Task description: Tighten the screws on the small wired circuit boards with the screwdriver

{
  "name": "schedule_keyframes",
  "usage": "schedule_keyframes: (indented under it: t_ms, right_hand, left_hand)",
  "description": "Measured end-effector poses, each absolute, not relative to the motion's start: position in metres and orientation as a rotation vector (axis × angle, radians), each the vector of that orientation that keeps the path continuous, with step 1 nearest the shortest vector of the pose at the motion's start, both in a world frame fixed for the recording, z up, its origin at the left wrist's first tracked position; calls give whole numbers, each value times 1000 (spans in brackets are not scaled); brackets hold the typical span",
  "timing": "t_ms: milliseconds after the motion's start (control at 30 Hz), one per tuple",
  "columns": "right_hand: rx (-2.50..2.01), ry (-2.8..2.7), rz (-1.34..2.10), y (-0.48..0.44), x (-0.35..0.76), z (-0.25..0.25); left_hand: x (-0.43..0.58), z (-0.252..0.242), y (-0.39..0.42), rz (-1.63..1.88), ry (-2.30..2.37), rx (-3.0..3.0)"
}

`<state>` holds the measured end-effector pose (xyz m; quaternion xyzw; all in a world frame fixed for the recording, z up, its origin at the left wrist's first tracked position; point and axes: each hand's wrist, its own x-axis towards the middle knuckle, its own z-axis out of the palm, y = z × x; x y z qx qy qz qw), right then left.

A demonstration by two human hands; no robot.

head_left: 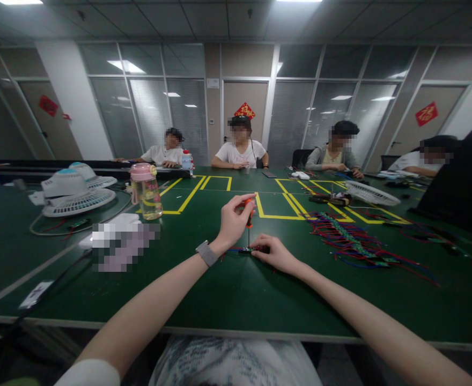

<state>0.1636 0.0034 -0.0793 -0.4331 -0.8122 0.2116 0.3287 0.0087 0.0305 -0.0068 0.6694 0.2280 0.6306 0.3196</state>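
My left hand (233, 219), with a grey watch on its wrist, is closed around the orange and black handle of a screwdriver (249, 220). The screwdriver stands upright, and its thin shaft points down at a small circuit board (244, 250) with red and blue wires. The tip appears to meet the board, though the exact contact point is too small to make out. My right hand (274, 253) pinches the right end of this board against the green table, its fingertips close beside the screwdriver's tip.
Right of my hands lies a row of green circuit boards (346, 236) with red and blue wires. To the left stand a pink-lidded bottle (146, 193) and white fans (79, 198). Another fan part (373, 193) is at the right. Yellow tape (191, 194) marks the table; several people sit opposite.
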Motion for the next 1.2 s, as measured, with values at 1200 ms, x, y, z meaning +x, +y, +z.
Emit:
schedule_keyframes:
  t_ms: [1200]
  right_hand:
    - [-1147,-2140,551,2,164,-77]
  left_hand:
    - [7,-6,33,1498,481,1727]
